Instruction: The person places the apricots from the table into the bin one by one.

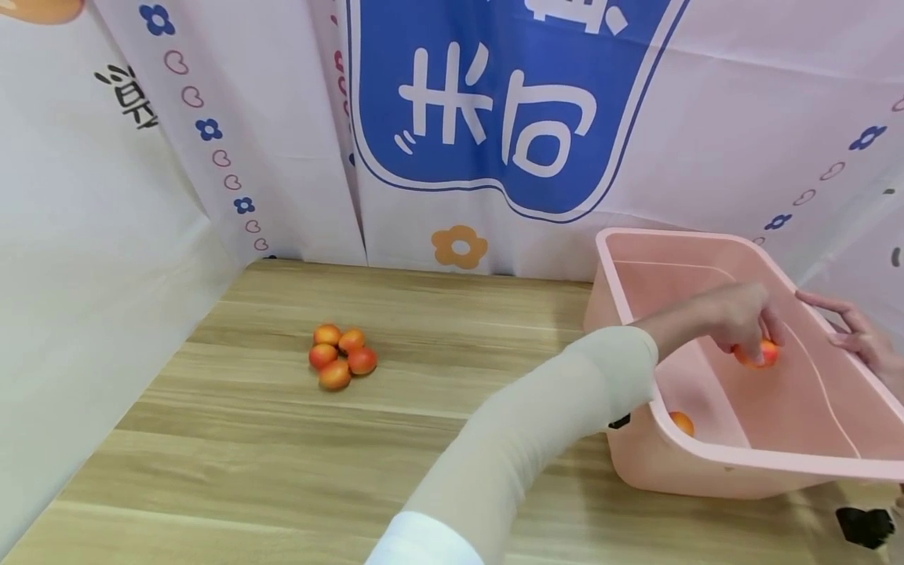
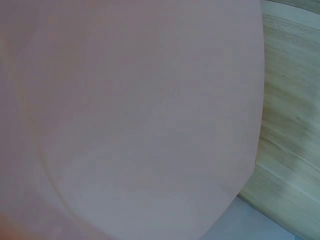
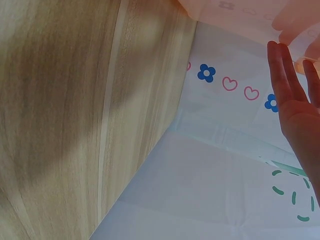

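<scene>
My left hand point(image 1: 745, 318) is down inside a pink plastic bin point(image 1: 727, 469), its fingers curled round a small orange-red tomato point(image 1: 768, 355). Another tomato point(image 1: 682, 423) lies on the bin floor by the near left wall. At the bin's right rim, my right hand point(image 1: 865, 341) touches the edge. The right wrist view shows its fingers point(image 3: 284, 75) fairly straight against the translucent wall. A cluster of several tomatoes point(image 1: 335, 374) sits on the wooden table point(image 1: 233, 439), left of the bin. Pink bin wall point(image 2: 145, 115) fills most of the left wrist view.
A white printed cloth point(image 1: 297, 133) with a blue sign shape hangs behind the table, and a plain white sheet point(image 1: 85, 259) borders its left side. My left sleeve point(image 1: 537, 408) crosses over the bin's left rim. A black object point(image 1: 865, 526) shows at the lower right.
</scene>
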`<state>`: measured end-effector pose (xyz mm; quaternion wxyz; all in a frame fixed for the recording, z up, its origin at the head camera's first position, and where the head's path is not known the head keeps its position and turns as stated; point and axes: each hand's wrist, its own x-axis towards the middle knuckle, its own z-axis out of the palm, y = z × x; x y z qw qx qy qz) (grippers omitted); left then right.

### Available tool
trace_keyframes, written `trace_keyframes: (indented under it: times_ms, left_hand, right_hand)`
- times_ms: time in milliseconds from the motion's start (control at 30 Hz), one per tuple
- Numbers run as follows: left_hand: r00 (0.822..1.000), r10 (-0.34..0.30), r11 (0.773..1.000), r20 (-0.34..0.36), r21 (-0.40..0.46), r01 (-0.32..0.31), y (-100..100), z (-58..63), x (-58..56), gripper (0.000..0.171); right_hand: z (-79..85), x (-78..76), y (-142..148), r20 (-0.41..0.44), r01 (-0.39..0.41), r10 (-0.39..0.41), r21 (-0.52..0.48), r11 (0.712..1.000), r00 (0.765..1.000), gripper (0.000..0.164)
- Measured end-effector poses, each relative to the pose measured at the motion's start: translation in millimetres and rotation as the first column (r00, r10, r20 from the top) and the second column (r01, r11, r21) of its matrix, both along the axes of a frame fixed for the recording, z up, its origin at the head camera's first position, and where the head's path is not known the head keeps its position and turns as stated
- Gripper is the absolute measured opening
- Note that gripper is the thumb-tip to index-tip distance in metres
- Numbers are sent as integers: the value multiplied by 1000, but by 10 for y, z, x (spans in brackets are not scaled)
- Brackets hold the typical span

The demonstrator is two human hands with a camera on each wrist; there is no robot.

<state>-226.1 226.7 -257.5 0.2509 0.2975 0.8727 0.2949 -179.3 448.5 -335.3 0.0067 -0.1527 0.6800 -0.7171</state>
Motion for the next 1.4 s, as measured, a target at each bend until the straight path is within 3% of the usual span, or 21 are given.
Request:
trace_keyframes:
  times_ms: [200, 467, 600, 800, 900, 1067, 1167, 1400]
  left_hand:
    - [999, 18, 1000, 30, -8, -18, -7, -27, 21, 35]
    - [1000, -5, 991, 20, -131, 8, -6, -38, 0, 34]
    - [1000, 8, 990, 9, -142, -6, -6, -50, 3, 33]
    - [1000, 10, 989, 16, -146, -7, -28, -45, -6, 34]
    - [1000, -2, 989, 10, -148, 4, -46, -29, -22, 37]
    - [1000, -24, 995, 4, -95, 24, -126, 11, -44, 36]
    - [999, -49, 998, 0, -26, 49, -226, 31, -44, 33]
    - [988, -147, 980, -48, 127, 152, -537, 72, -59, 33]
  right_hand:
    - [-24, -27, -11, -43, -18, 17, -28, 999, 999, 82]
    - [-37, -26, -29, -84, 9, -9, 3, 1000, 996, 83]
    - [-42, -28, -18, -87, 10, -9, 13, 1000, 996, 82]
    - [-72, -70, 14, -108, -74, 72, -17, 997, 992, 84]
    - [-81, -87, 24, -114, -78, 76, -18, 997, 991, 85]
    - [-91, -90, 26, -132, -47, 49, 14, 999, 990, 87]
    - [-94, -95, 23, -153, -69, 68, -3, 998, 986, 87]
    - [-79, -92, 16, -156, -63, 63, 3, 998, 986, 86]
